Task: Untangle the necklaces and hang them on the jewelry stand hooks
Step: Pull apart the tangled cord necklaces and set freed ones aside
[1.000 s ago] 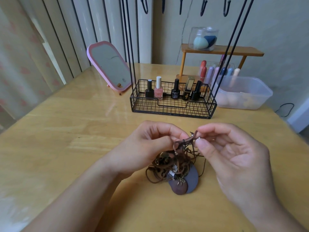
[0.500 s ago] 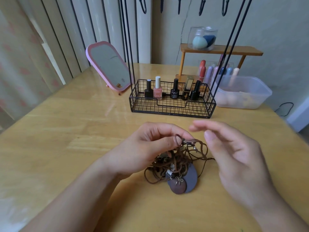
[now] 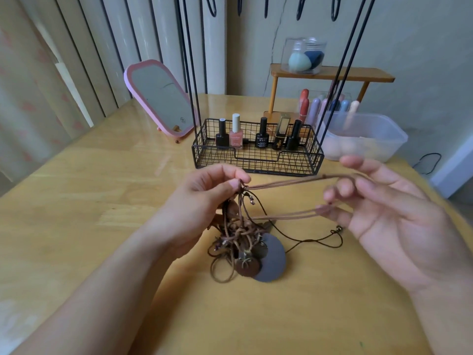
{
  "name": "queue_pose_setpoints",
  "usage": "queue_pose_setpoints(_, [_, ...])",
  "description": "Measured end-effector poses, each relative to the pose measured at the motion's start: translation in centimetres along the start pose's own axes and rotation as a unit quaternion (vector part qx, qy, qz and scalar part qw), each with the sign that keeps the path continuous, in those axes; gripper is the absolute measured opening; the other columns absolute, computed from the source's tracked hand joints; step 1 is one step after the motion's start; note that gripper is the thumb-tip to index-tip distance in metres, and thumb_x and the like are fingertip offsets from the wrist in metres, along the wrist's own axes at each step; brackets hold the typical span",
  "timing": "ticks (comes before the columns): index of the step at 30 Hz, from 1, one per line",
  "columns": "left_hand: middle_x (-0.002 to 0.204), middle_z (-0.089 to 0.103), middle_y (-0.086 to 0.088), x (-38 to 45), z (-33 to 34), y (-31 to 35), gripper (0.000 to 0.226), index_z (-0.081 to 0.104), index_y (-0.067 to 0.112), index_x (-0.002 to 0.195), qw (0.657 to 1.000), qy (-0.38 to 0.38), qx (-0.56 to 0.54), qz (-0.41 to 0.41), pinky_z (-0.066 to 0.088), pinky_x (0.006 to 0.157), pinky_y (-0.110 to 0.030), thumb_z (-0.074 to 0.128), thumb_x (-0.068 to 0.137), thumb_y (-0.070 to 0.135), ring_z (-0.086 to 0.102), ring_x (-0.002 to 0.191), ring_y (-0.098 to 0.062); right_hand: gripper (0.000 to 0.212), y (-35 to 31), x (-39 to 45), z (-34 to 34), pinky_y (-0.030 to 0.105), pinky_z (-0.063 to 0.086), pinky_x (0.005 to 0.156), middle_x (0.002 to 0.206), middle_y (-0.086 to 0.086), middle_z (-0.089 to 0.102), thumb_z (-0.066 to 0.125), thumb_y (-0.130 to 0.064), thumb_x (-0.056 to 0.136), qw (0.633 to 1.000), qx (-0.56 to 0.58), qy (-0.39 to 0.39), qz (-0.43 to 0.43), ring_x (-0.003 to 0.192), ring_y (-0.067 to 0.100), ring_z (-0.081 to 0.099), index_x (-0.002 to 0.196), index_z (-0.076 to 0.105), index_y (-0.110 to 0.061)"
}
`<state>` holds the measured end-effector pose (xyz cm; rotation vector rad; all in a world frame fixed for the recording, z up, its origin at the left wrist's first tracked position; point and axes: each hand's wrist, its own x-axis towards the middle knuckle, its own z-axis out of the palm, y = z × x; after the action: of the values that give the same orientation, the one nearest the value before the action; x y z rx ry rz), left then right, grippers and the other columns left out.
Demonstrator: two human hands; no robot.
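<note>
On a pale wooden counter [image 3: 76,226] lies a tangled bunch of brown cord necklaces with round pendants [image 3: 245,242], just below the left hand [image 3: 202,208], whose fingers pinch its top cords. A light brown cord loop [image 3: 289,183] stretches from that pinch around the right hand's [image 3: 384,213] curled fingers. Beyond the fingers stands a black wire jewelry stand basket [image 3: 256,162].

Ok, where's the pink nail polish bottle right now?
Head view: the pink nail polish bottle stands upright in the black wire basket, second from the left between two black bottles, behind the hands.
</note>
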<state>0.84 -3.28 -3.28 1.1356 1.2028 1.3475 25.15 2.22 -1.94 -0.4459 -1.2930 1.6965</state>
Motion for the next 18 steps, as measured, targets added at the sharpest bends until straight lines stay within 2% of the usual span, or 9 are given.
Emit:
queue_pose_setpoints(2, [0.064, 0.051, 0.004, 0.0, 0.0, 0.1, 0.023, 0.067, 0.017, 0.091, 1.000, 0.015, -0.011, -0.009, 0.039, 0.044, -0.017, 0.047, 0.099, 0.007, 0.048, 0.052, -0.009, 0.051, 0.3, 0.3, -0.4, 0.039, 0.055, 0.091, 0.108, 0.002, 0.073, 0.076, -0.008, 0.069, 0.993, -0.118, 0.027, -0.011, 0.107, 0.022, 0.067, 0.117, 0.065, -0.018])
queue_pose_setpoints(3, [0.064, 0.051, 0.005, 0.0, -0.2, 0.1, 0.023, 0.067, 0.018, 0.092, 0.999, 0.023, -0.022, -0.016, 0.039, 0.043, -0.017, 0.047, 0.099, 0.007, 0.048, 0.052, -0.009, 0.058, 0.6, 0.4, -0.6, 0.036, 0.054, 0.095, 0.114, -0.002, 0.073, 0.072, 0.005, 0.071, 0.965, -0.255, 0.065, -0.019, 0.114, 0.017, 0.065, 0.119, 0.065, -0.027])
queue_pose_setpoints(4, [0.065, 0.053, 0.004, 0.0, -0.3, 0.2, 0.023, 0.067, 0.018, 0.093, 0.999, 0.032, -0.035, -0.025, 0.040, 0.043, -0.018, 0.048, 0.099, 0.007, 0.048, 0.051, -0.009, 0.067, 1.0, 0.4, -0.9, 0.033, 0.053, 0.096, 0.114, -0.008, 0.072, 0.068, 0.013, 0.073, 0.905, -0.415, 0.095, -0.019, 0.114, 0.012, 0.064, 0.117, 0.063, -0.038])
queue_pose_setpoints(6, [0.068, 0.054, 0.001, 0.2, -0.5, 0.3, 0.022, 0.067, 0.018, 0.096, 0.996, 0.055, -0.061, -0.047, 0.041, 0.041, -0.020, 0.048, 0.099, 0.007, 0.049, 0.051, -0.011, 0.061, 1.5, 0.4, -1.1, 0.027, 0.048, 0.097, 0.115, -0.016, 0.069, 0.069, 0.000, 0.078, 0.778, -0.624, 0.061, 0.031, 0.110, 0.007, 0.062, 0.102, 0.058, -0.054])
queue_pose_setpoints(10, [0.071, 0.057, 0.000, 0.7, -1.0, 0.1, 0.020, 0.069, 0.020, 0.096, 0.989, 0.107, -0.073, -0.073, 0.041, 0.040, -0.019, 0.051, 0.099, 0.010, 0.046, 0.050, -0.012, 0.029, 2.3, 0.0, -1.4, 0.018, 0.028, 0.105, 0.123, -0.032, 0.049, 0.081, -0.033, 0.075, 0.712, -0.694, -0.071, 0.082, 0.125, -0.003, 0.037, 0.089, 0.060, -0.048])
queue_pose_setpoints(13, [0.071, 0.058, 0.003, 0.9, -1.7, 0.1, 0.021, 0.070, 0.021, 0.092, 0.991, 0.106, -0.041, -0.073, 0.038, 0.038, -0.017, 0.053, 0.098, 0.011, 0.043, 0.049, -0.009, 0.024, 3.2, 0.2, -1.3, 0.025, 0.037, 0.098, 0.101, -0.031, 0.052, 0.076, -0.032, 0.082, 0.693, -0.716, -0.061, 0.054, 0.109, 0.000, 0.039, 0.072, 0.056, -0.041])
queue_pose_setpoints(15, [0.073, 0.059, 0.007, 1.1, -2.0, -0.2, 0.019, 0.070, 0.024, 0.089, 0.986, 0.144, 0.074, -0.045, 0.039, 0.045, -0.017, 0.057, 0.097, 0.014, 0.047, 0.052, -0.008, 0.027, 3.3, 0.3, -1.2, 0.017, 0.038, 0.090, 0.092, -0.024, 0.054, 0.070, -0.027, 0.088, 0.693, -0.719, -0.054, 0.022, 0.099, 0.000, 0.043, 0.071, 0.051, -0.038])
queue_pose_setpoints(16, [0.077, 0.060, 0.010, 1.2, -2.1, -0.6, 0.016, 0.069, 0.026, 0.089, 0.966, 0.181, 0.182, -0.009, 0.040, 0.051, -0.019, 0.059, 0.096, 0.015, 0.051, 0.058, -0.008, 0.026, 3.0, 0.3, -1.1, 0.010, 0.037, 0.082, 0.086, -0.019, 0.058, 0.066, -0.024, 0.090, 0.718, -0.695, -0.027, 0.009, 0.091, -0.001, 0.047, 0.073, 0.051, -0.036])
queue_pose_setpoints(18, [0.091, 0.061, 0.015, 1.0, -1.8, -0.8, 0.015, 0.067, 0.030, 0.092, 0.887, 0.242, 0.379, 0.104, 0.040, 0.063, -0.017, 0.060, 0.093, 0.016, 0.056, 0.073, -0.008, 0.022, 2.3, 0.5, -1.1, 0.012, 0.040, 0.071, 0.071, -0.009, 0.064, 0.060, -0.019, 0.093, 0.811, -0.583, 0.039, 0.003, 0.072, 0.003, 0.056, 0.076, 0.053, -0.031])
